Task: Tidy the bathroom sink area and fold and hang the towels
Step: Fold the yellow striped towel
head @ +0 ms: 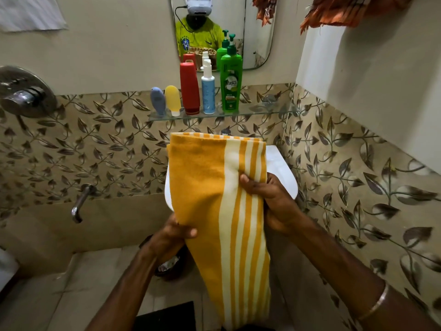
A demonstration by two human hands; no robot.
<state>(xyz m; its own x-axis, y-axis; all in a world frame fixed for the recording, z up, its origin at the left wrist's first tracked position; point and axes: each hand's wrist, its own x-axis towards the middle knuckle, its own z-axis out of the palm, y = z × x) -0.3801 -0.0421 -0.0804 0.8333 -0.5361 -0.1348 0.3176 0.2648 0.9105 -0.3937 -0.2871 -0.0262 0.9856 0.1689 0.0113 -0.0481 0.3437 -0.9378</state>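
Note:
A yellow towel with cream stripes [210,192] hangs folded lengthwise in front of me, over the white sink [281,173]. My left hand [174,235] grips its left edge low down, thumb on the front. My right hand [269,197] pinches the striped right edge higher up, thumb across the stripes. The towel hides most of the sink and the tap behind it. Its lower end hangs toward the floor.
A glass shelf [262,111] under the mirror [253,44] carries a grey-blue tube [158,100], a yellow tube [172,99], a red bottle [189,88], a white spray bottle [208,84] and a green pump bottle [230,82]. An orange cloth [346,10] hangs top right. A wall spout [81,203] and shower valve [23,91] stand at left.

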